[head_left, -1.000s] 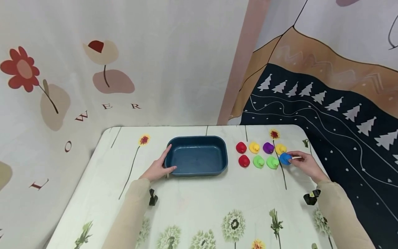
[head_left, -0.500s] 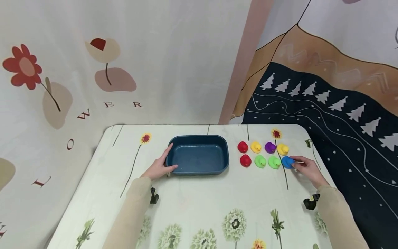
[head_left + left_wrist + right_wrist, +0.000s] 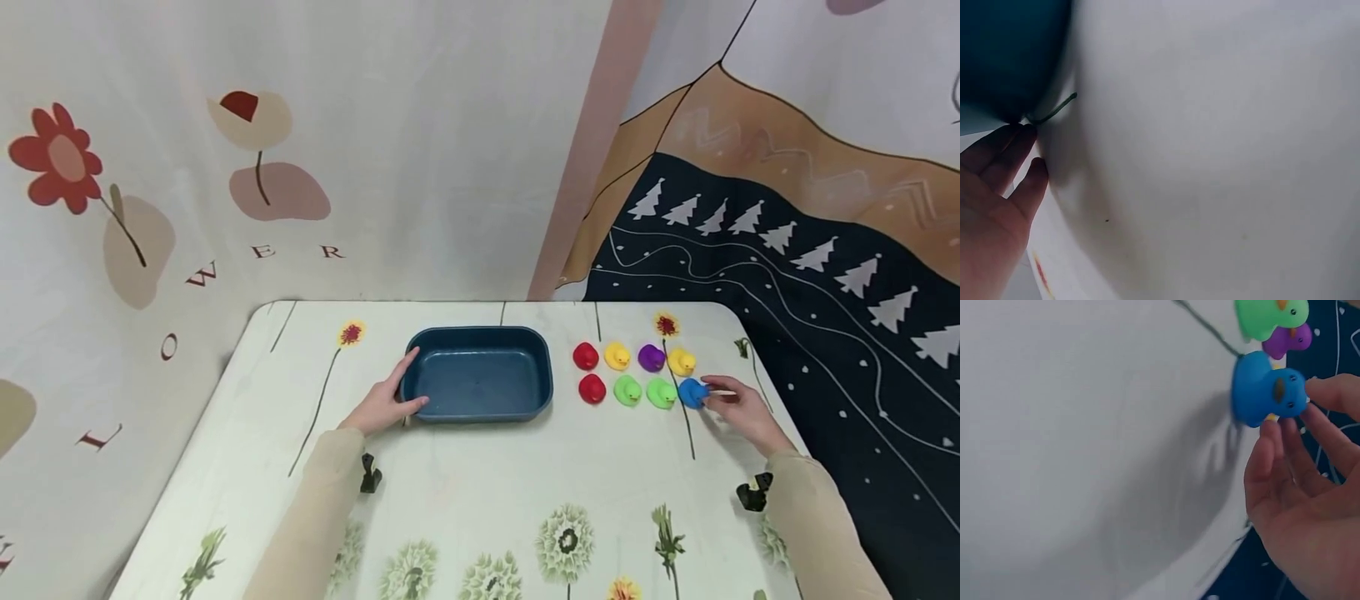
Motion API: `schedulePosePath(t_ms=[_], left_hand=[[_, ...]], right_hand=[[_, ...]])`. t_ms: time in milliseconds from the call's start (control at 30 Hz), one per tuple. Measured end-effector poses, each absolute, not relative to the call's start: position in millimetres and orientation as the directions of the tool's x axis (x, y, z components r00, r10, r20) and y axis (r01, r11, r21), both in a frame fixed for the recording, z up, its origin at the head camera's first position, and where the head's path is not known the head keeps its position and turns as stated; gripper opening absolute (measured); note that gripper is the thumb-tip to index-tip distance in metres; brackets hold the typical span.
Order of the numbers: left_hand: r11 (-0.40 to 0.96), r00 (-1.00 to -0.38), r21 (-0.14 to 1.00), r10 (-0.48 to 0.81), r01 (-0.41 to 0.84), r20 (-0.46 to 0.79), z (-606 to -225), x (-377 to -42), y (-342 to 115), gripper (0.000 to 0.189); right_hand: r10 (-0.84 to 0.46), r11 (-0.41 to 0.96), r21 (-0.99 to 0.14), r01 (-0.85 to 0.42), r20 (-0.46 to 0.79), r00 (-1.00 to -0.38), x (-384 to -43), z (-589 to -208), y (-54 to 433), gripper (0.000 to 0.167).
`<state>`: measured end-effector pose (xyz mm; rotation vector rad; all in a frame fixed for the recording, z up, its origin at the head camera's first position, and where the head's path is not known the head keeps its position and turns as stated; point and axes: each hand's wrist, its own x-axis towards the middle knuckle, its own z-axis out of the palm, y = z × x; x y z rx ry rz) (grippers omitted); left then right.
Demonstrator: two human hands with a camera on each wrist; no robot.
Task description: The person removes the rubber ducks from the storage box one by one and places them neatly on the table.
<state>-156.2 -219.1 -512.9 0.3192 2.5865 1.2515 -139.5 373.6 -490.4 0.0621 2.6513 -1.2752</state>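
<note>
A dark blue rectangular tray (image 3: 480, 416) stands on the table. My left hand (image 3: 382, 406) rests at its left end, fingers spread straight along the wall and rim; in the left wrist view the fingertips (image 3: 1025, 134) meet its side. To the right, two rows of rubber ducks lie beside it. A blue duck (image 3: 692, 392) ends the front row, next to a green duck (image 3: 662, 392). My right hand (image 3: 742, 412) is at the blue duck's head, with thumb and forefinger parted and their tips right at the head in the right wrist view.
The front row also has a red duck (image 3: 592, 388) and another green duck (image 3: 627, 390). Behind it lie a red duck (image 3: 586, 356), a yellow duck (image 3: 617, 356), a purple duck (image 3: 651, 357) and another yellow duck (image 3: 681, 361). A flower-print cloth (image 3: 480, 492) covers the table.
The blue duck has come down into line at the end of the front row. My right thumb and forefinger have parted slightly from it. My left hand stays on the tray.
</note>
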Motion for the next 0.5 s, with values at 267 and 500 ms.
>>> schedulePosePath(t_ms=[267, 500], left_hand=[[0.711, -0.952, 0.678, 0.303, 0.187, -0.055, -504.7, -155.5, -220.5, 0.087], [0.802, -0.955, 0.55, 0.294, 0.232, -0.025, -494.8, -150.3, -225.2, 0.086]], right_hand=[[-0.115, 0.716, -0.697, -0.043, -0.058, -0.992, -141.6, -470.1, 355.9, 0.045], [-0.216, 0.783, -0.591, -0.193, 0.032, -0.976, -140.4, -463.5, 343.7, 0.052]])
